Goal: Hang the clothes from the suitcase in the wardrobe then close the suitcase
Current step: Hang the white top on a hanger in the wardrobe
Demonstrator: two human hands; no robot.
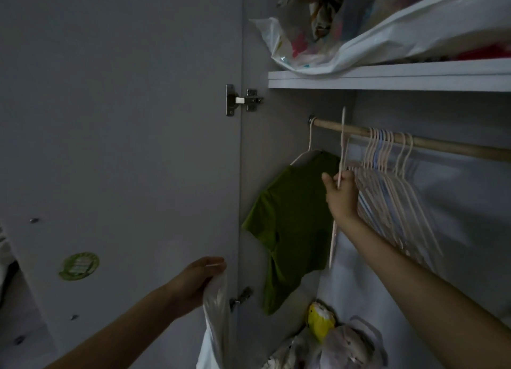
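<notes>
A green T-shirt (293, 230) hangs on a pale hanger at the left end of the wooden wardrobe rail (431, 143). My right hand (341, 194) is shut on a pale pink hanger (340, 158), held on edge beside the shirt, its hook up by the rail. Several empty pink hangers (392, 175) hang bunched on the rail to the right. My left hand (197, 280) grips a white garment (217, 330) that drapes down in front of the open door's edge. The suitcase is out of view.
The open wardrobe door (124, 147) fills the left, with hinges (243, 100) and a green round sticker (79, 265). A white shelf (387, 78) above the rail carries plastic bags (359, 28) of fabric. More bags and a yellow packet (320, 320) lie on the wardrobe floor.
</notes>
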